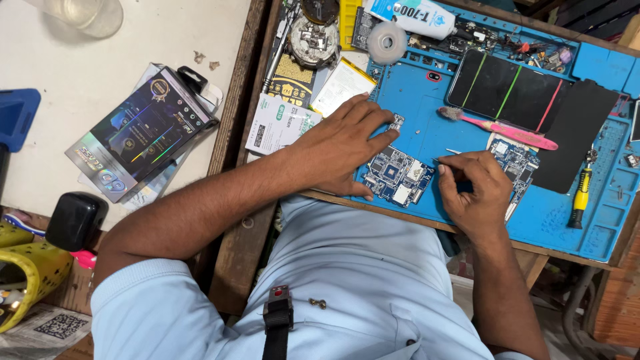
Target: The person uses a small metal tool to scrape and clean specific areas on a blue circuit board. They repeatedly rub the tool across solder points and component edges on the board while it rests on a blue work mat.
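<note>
The person's left hand (343,143) lies flat, fingers spread wide, pressing down on the upper left part of a blue rectangular circuit board with silver metal shields (399,175). That board rests near the front edge of a blue silicone repair mat (427,87) covering the wooden worktop (230,253). The right hand (473,187) is curled closed around a thin metal pointed tool (445,159), whose tip reaches to the board's right edge. Under and behind the right hand lies a second blue circuit board (519,160), partly hidden.

Farther back on the mat, a pink toothbrush (507,128) lies just in front of a dark phone screen with green and red stripes (507,90). A yellow-handled screwdriver (581,193) sits in a tray slot at the mat's right. A white glue tube (417,15) and a roll of clear tape (387,42) lie at the back. On the pale surface to the left lies a dark glossy retail box (143,133).
</note>
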